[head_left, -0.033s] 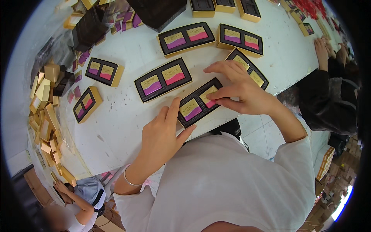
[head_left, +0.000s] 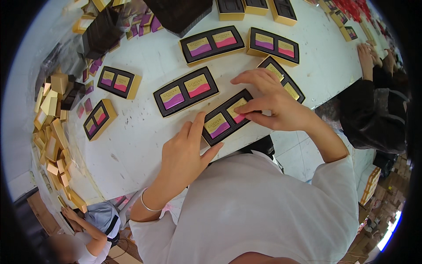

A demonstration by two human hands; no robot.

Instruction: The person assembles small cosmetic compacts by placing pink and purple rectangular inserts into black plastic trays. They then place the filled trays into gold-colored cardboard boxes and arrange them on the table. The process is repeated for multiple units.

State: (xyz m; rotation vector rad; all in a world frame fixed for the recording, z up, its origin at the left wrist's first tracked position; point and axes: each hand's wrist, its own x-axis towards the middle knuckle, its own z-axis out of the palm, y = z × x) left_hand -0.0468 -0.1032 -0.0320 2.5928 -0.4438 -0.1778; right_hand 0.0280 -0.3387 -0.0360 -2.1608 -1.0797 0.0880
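A gold-sided box with a black two-compartment tray (head_left: 227,116) sits at the table's near edge. My left hand (head_left: 182,152) holds its left end, fingers along the far corner and thumb at the near side. In its left compartment lies a purple-and-gold wrapped chocolate (head_left: 216,126). Thumb and index finger of my right hand (head_left: 274,103) close on a pink-and-gold wrapped chocolate (head_left: 238,115) in the right compartment, partly covering it. Just beyond stands a similar filled box (head_left: 186,91). Another filled box (head_left: 283,79) is partly hidden behind my right hand.
More filled boxes (head_left: 212,45) stand farther back, with two smaller-looking ones (head_left: 118,82) at the left. Dark tray stacks (head_left: 102,33) and loose wrapped chocolates (head_left: 147,23) lie at the far left. Gold cartons (head_left: 52,136) line the left edge. Other people's hands (head_left: 365,57) rest at the right.
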